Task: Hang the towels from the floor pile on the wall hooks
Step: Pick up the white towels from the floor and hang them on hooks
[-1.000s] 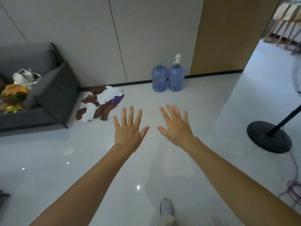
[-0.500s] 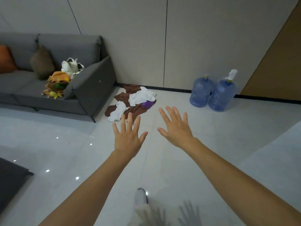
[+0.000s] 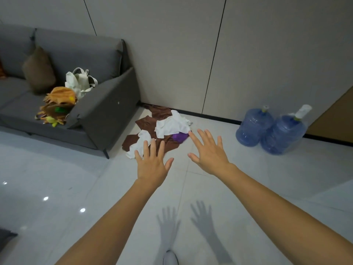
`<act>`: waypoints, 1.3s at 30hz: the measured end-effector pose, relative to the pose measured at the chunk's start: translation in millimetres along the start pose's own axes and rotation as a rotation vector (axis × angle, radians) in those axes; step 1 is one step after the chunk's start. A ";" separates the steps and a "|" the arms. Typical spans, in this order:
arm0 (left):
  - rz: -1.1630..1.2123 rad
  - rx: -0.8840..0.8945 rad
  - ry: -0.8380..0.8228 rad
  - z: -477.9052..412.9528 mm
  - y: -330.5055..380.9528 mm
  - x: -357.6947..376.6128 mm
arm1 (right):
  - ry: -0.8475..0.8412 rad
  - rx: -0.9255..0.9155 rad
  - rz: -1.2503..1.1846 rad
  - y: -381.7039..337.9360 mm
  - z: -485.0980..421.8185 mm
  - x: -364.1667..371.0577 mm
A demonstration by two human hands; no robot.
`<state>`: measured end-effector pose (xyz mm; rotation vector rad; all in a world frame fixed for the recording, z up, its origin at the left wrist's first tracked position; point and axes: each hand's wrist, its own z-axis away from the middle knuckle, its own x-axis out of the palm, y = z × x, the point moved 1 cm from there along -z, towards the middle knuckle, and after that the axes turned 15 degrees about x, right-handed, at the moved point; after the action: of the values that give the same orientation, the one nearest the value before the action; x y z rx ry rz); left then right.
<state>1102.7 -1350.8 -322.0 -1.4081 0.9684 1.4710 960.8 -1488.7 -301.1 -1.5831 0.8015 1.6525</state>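
1. The left hand (image 3: 151, 167) and the right hand (image 3: 209, 153) are being held out above the floor (image 3: 57, 188), palms down, with fingers straight and spread. Both grips are released and nothing is being grasped.
2. The towel pile (image 3: 162, 129) is lying on the floor just beyond both sets of fingertips, at the foot of the wall (image 3: 172, 54). The left fingertips are being seen in front of its near edge. The right forefinger is being seen in front of its purple piece. No grasp on it is being shown.
3. Two blue water jugs (image 3: 254, 127) are standing upright to the right of the right hand, touching each other near the wall. How full they are cannot be told. A white piece is being carried on the neck of the jug farther from the hand.
4. One white bag (image 3: 80, 81) is resting on the grey sofa (image 3: 103, 111), beyond and to the left of the left hand. Its contents cannot be told.
5. In the pile, two white towels and one purple one are being counted. The brown ones are overlapping, so their number cannot be told.
6. One brown cushion (image 3: 39, 69) and one orange cloth heap (image 3: 59, 104) are lying on the sofa seat, left of the bag.
7. One shoe (image 3: 170, 258) and two hand shadows are being seen on the floor, nearer the person than the wrists.
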 end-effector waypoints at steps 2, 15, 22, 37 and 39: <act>-0.005 0.010 -0.014 -32.4 -11.6 3.4 | 0.002 -0.010 -0.005 -5.9 -37.9 1.4; -0.007 -0.199 -0.213 -252.6 -87.5 49.8 | -0.092 -0.219 -0.056 -30.0 -320.6 58.9; 0.073 -0.312 -0.272 -337.7 -139.3 73.2 | -0.130 -0.374 -0.073 -71.5 -446.4 83.7; 0.212 -0.320 -0.367 -497.2 -277.0 268.8 | -0.259 -0.480 0.029 -183.9 -651.2 291.6; 0.212 -0.315 -0.393 -516.3 -281.0 318.9 | -0.277 -0.519 0.027 -186.9 -672.7 347.0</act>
<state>1540.5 -1722.1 -664.9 -1.1850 0.6708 2.0371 1492.0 -1914.0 -681.8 -1.6191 0.2593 2.1602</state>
